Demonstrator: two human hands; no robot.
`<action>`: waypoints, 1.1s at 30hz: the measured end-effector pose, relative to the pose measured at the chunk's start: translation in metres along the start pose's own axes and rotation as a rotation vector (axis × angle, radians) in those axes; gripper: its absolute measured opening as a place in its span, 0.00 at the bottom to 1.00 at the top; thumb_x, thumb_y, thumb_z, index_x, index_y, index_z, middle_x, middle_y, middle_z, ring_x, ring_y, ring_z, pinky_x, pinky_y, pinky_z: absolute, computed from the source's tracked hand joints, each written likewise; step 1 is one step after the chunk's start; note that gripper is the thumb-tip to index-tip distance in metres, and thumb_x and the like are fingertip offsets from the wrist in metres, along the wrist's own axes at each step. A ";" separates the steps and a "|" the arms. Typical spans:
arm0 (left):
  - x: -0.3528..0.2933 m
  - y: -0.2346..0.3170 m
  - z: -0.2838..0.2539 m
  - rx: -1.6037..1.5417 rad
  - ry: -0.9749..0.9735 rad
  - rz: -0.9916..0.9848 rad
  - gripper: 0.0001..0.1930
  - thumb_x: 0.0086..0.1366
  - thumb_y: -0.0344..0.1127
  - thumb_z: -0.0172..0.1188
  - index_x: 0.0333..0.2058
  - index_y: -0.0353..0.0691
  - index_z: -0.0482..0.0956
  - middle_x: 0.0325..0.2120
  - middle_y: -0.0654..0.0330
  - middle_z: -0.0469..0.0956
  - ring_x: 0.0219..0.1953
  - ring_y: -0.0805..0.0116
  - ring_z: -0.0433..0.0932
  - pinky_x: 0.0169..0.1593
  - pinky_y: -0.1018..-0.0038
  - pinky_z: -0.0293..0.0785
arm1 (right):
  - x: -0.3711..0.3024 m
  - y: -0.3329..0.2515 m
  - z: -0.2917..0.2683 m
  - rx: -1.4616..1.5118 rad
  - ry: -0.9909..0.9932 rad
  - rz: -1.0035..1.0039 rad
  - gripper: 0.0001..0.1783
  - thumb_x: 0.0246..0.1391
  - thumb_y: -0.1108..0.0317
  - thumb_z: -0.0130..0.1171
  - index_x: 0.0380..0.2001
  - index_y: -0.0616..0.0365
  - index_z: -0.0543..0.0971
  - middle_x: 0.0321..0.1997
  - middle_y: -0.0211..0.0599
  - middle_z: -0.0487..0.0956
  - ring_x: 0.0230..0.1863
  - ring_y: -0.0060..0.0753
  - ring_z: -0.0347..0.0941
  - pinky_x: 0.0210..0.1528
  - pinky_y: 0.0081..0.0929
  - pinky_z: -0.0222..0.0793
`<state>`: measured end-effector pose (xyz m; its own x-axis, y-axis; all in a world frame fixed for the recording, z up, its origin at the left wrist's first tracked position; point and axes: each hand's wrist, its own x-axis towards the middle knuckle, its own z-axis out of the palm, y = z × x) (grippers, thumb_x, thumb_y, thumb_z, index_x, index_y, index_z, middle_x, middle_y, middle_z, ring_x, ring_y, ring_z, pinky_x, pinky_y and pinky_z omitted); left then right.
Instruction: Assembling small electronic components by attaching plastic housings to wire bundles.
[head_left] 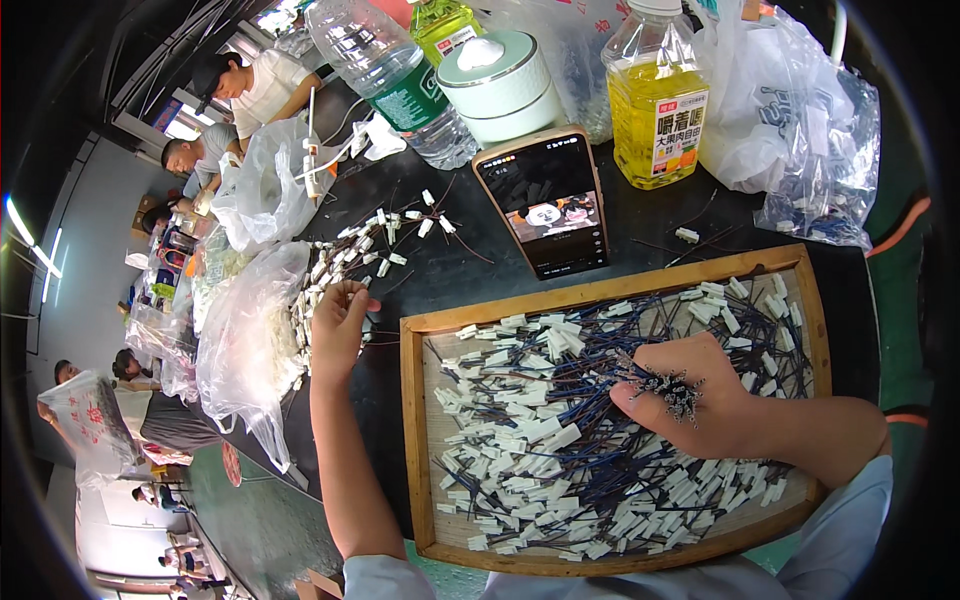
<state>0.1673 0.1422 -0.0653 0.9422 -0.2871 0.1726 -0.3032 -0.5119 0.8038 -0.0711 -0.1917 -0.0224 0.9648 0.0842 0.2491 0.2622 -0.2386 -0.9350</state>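
Thumb and fingers of the R hand [728,392] are wrapped tight round a thick bundle of dark wires [672,394], the bare silvery ends poking out past the thumb. The L hand [340,325] is over at the heap of white connectors [303,325] on the table, thumb & forefinger drawn close together — can't tell from here if there's a lead pinched betw. them.

The R fist sits above a wood-framed tray [411,450], which is spread w/ more white connectors on dark leads [545,432], lying every which way, mostly housings toward the L side and lower edge.

To do this well, I'd say: keep the R grip snug but not crushing, b/c fine strands prob. bend easily; keep the bare ends level w/ each other; w/ the L, take one lead at a time by its housing, not the wire, & ease it free so the tangle doesn't drag its neighbours along.

Just past the tray's far edge a phone [545,205] stands propped up, screen lit. Behind it, a pale green lidded tub [500,92], a big clear bottle [380,75] and a bottle of yellow drink [655,125]. Plastic bags [255,345] bulge beside the heap — worth keeping the L sleeve clear. Co-workers [268,90] sit farther off, far L.
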 end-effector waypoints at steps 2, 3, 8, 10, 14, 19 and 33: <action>-0.006 0.007 0.000 0.121 0.020 0.013 0.09 0.62 0.32 0.56 0.37 0.31 0.75 0.24 0.60 0.78 0.19 0.75 0.72 0.25 0.79 0.65 | 0.001 0.000 0.000 -0.005 -0.001 0.000 0.11 0.50 0.72 0.61 0.19 0.63 0.72 0.13 0.37 0.69 0.14 0.22 0.60 0.17 0.24 0.55; -0.008 0.016 0.002 0.239 0.008 -0.009 0.09 0.60 0.32 0.58 0.35 0.32 0.76 0.22 0.60 0.77 0.20 0.76 0.72 0.25 0.79 0.66 | 0.001 0.000 -0.001 -0.006 0.000 0.001 0.11 0.50 0.72 0.61 0.19 0.63 0.72 0.13 0.37 0.69 0.14 0.22 0.60 0.17 0.24 0.55; -0.015 0.040 0.004 0.588 -0.008 0.008 0.10 0.56 0.35 0.62 0.32 0.33 0.79 0.17 0.59 0.76 0.21 0.74 0.74 0.27 0.76 0.68 | 0.001 0.002 -0.001 -0.010 0.006 0.005 0.12 0.50 0.72 0.61 0.19 0.62 0.71 0.13 0.36 0.68 0.14 0.24 0.59 0.17 0.25 0.55; -0.015 0.044 0.005 0.759 -0.086 -0.096 0.11 0.57 0.36 0.60 0.33 0.34 0.77 0.19 0.55 0.76 0.22 0.64 0.76 0.28 0.71 0.70 | 0.000 0.002 0.000 -0.010 0.015 0.003 0.12 0.50 0.72 0.61 0.18 0.62 0.71 0.13 0.36 0.68 0.14 0.24 0.58 0.17 0.25 0.55; -0.016 0.018 0.003 0.757 -0.029 0.136 0.10 0.59 0.36 0.57 0.33 0.34 0.75 0.20 0.51 0.76 0.22 0.55 0.75 0.29 0.66 0.70 | 0.000 0.003 0.000 -0.026 0.023 -0.008 0.13 0.50 0.72 0.61 0.18 0.62 0.70 0.12 0.37 0.66 0.14 0.26 0.57 0.17 0.26 0.54; -0.007 0.011 -0.010 0.448 0.140 0.101 0.12 0.65 0.38 0.46 0.31 0.34 0.71 0.17 0.52 0.73 0.15 0.57 0.69 0.23 0.67 0.67 | -0.001 0.002 0.004 0.018 0.090 -0.055 0.13 0.50 0.72 0.61 0.17 0.62 0.69 0.12 0.38 0.65 0.14 0.27 0.56 0.17 0.26 0.53; -0.003 0.021 -0.027 -0.324 0.163 -0.270 0.09 0.61 0.34 0.47 0.35 0.37 0.73 0.17 0.61 0.72 0.11 0.80 0.58 0.14 0.80 0.55 | 0.000 0.003 0.004 0.044 0.078 -0.045 0.15 0.50 0.72 0.61 0.16 0.62 0.68 0.11 0.37 0.64 0.13 0.27 0.55 0.16 0.26 0.53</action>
<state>0.1619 0.1543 -0.0337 0.9994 -0.0335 -0.0016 -0.0074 -0.2638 0.9645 -0.0704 -0.1887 -0.0266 0.9510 0.0177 0.3086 0.3061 -0.1935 -0.9321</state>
